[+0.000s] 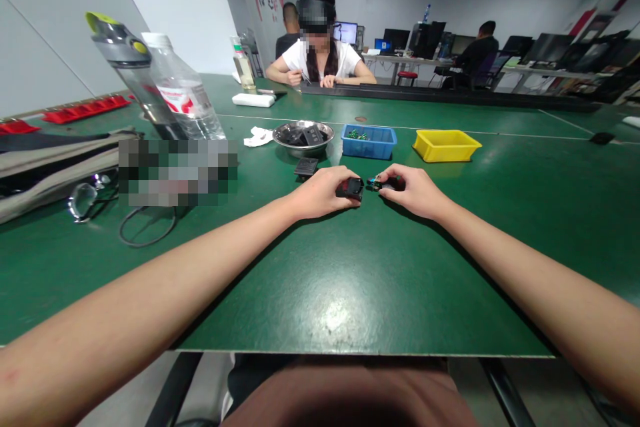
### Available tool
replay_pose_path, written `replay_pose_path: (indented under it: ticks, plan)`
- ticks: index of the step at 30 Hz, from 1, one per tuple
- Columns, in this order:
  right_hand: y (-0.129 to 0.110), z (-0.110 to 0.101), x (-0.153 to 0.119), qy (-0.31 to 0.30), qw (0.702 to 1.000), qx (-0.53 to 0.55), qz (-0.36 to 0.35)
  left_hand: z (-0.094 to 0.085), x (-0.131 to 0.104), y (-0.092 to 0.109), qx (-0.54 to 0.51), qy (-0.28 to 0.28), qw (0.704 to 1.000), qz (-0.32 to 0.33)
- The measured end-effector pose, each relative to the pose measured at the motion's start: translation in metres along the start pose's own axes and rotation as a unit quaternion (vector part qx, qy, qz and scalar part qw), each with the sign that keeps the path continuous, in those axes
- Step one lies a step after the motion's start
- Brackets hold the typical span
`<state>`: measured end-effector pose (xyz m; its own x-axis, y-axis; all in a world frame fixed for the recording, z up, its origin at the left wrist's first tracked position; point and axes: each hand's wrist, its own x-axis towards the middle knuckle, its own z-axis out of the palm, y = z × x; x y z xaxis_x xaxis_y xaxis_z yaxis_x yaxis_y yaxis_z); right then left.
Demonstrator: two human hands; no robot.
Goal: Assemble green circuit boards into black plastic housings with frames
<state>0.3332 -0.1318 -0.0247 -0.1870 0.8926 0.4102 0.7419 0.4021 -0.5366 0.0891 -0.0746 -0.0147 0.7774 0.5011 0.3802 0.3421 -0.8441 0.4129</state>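
My left hand (325, 193) is closed round a small black plastic housing (353, 189), held just above the green table. Facing it across a narrow gap, my right hand (413, 191) pinches a small dark part with a bit of green and blue on it (374, 183), perhaps a little circuit board; its exact kind is too small to make out. Beside my left hand a black plastic piece (306, 167) lies on the table. Behind stand a metal bowl (283, 144) of black plastic parts and a blue bin (370, 148) with small green boards inside.
A yellow bin (447, 150) stands right of the blue one. To the left are a water bottle (185, 90), a grey tumbler (135, 73), glasses (83, 200) and a bag (60, 167). Across the green table (320, 280) sits a person (320, 53) with a headset, hands on the tabletop.
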Motion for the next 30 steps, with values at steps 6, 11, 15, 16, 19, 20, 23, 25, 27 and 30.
replay_pose_path:
  ticks: [6,11,15,16,19,20,23,25,27,30]
  plan:
    - [-0.0004,-0.0012,-0.0002,0.005,1.000,-0.021,0.000,0.0005,0.0003,-0.0010,0.008,0.014,1.000,0.004]
    - [-0.0031,-0.0017,-0.0006,0.006,1.000,-0.028,-0.003,0.0007,-0.0006,0.0003,-0.007,-0.003,1.000,-0.002]
    - [-0.0028,-0.0012,-0.0006,-0.001,0.999,-0.035,-0.010,0.0011,-0.0006,-0.0006,-0.004,0.002,1.000,-0.003]
    - [-0.0026,-0.0012,-0.0006,-0.003,0.999,-0.035,-0.011,0.0012,-0.0005,-0.0009,-0.005,0.003,1.000,-0.003]
    - [-0.0028,-0.0011,-0.0013,-0.006,0.999,-0.027,-0.020,0.0013,-0.0003,-0.0010,-0.006,0.001,1.000,-0.005]
    - [-0.0031,-0.0011,-0.0016,-0.007,0.999,-0.024,-0.027,0.0014,-0.0003,-0.0009,-0.006,0.000,1.000,-0.005]
    - [-0.0046,-0.0012,-0.0022,-0.015,0.998,-0.031,-0.058,0.0015,-0.0004,-0.0004,-0.002,-0.006,1.000,-0.005]
    - [-0.0051,-0.0013,-0.0021,-0.022,0.996,-0.039,-0.077,0.0016,-0.0004,-0.0005,0.003,-0.012,1.000,-0.004]
    - [-0.0046,-0.0012,-0.0018,-0.026,0.995,-0.041,-0.087,0.0017,-0.0002,-0.0009,0.009,-0.015,1.000,-0.003]
    - [-0.0027,-0.0008,-0.0013,-0.020,0.996,-0.034,-0.086,0.0019,0.0001,-0.0017,0.008,-0.017,1.000,0.001]
